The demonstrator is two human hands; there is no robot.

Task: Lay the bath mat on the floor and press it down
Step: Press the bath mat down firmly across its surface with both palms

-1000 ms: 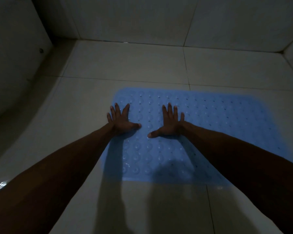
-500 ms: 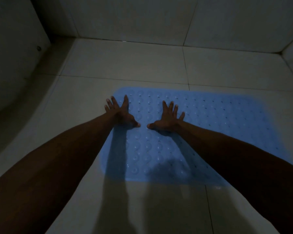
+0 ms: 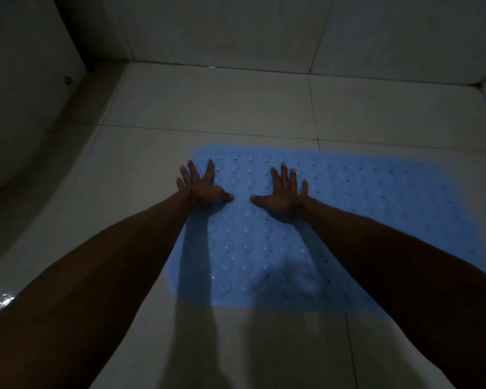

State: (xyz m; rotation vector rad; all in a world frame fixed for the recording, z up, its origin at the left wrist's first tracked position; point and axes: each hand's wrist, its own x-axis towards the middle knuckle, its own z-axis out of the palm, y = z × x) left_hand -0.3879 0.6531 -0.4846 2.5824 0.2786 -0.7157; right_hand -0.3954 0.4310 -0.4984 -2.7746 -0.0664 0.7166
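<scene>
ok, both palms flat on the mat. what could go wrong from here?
1. Both the left hand and right hand press the left part of the blue dimpled rubber bath mat; its right part may stay unstuck.
2. A wet glint shows on the pale tiled floor, so the mat could slide.

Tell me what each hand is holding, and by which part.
Nothing is held. The left hand and right hand lie flat with spread fingers on the far left part of the blue bath mat.
</scene>
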